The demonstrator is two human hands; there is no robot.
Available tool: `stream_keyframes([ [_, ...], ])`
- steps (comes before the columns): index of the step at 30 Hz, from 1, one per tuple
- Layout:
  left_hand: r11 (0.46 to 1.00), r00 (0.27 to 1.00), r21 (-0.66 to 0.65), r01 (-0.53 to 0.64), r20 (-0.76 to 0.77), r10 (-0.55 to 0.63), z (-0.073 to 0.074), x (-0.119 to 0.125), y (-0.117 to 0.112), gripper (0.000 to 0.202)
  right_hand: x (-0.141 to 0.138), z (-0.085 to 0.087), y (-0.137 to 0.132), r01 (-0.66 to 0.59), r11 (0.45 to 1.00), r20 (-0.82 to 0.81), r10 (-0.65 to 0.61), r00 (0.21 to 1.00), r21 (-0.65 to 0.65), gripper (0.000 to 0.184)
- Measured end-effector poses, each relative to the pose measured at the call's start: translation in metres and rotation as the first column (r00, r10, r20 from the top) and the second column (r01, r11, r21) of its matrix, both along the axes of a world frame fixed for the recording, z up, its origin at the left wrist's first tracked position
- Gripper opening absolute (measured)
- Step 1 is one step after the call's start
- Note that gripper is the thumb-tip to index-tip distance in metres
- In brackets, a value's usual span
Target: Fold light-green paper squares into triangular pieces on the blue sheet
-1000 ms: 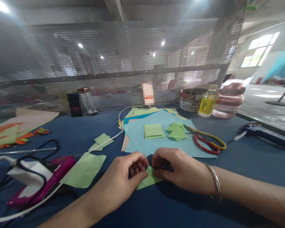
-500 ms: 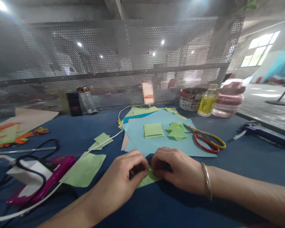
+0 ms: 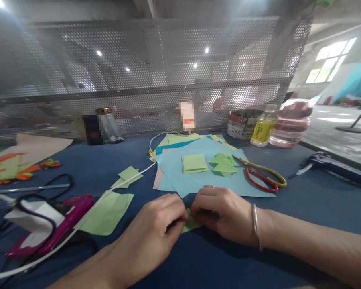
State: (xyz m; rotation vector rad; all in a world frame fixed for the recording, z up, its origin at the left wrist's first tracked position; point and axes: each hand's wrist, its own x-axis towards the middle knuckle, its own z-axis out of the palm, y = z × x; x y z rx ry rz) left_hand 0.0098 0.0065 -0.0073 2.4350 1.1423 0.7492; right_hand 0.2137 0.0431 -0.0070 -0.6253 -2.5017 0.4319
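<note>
A small piece of green paper (image 3: 190, 225) lies on the dark blue table, mostly covered by my fingers. My left hand (image 3: 164, 218) pinches its left side, with thumb and fingertips together. From the right, my right hand (image 3: 218, 206) curls over the same paper, its fingertips pressed on it; a silver bangle circles that wrist. Just beyond, on light blue paper sheets (image 3: 180, 176), rest a stack of green paper squares (image 3: 194, 163) and some folded green paper pieces (image 3: 224, 163). Scissors (image 3: 263, 178) with red and yellow handles lie on the sheets' right side.
Left of my hands are a loose green sheet (image 3: 108, 212), a magenta power strip (image 3: 57, 233) and a white cable (image 3: 87, 214). A glue gun (image 3: 339, 166) lies far right. Bottles (image 3: 290, 126) and a round basket (image 3: 243, 124) stand at the back, before a perforated metal screen (image 3: 156, 72).
My left hand has turned slightly, its fingers closing further over the green paper, so less of the paper shows. The right hand has shifted very little.
</note>
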Motion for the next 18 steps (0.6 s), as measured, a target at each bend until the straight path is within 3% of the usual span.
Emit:
stream_keyframes([
  [12,0.997,0.997,0.04,0.066,-0.047,-0.064,-0.0033,-0.0031,-0.0013,0.022,0.0054,0.007,0.0045,-0.129,0.97,0.159,0.098,0.982,0.204,0.02],
  [18,0.993,0.993,0.071,0.099,-0.071,-0.094,-0.0043,-0.0048,-0.002,0.023,0.0054,0.0077,0.0047,-0.148,0.954,0.229,0.087,0.969,0.261,0.022],
])
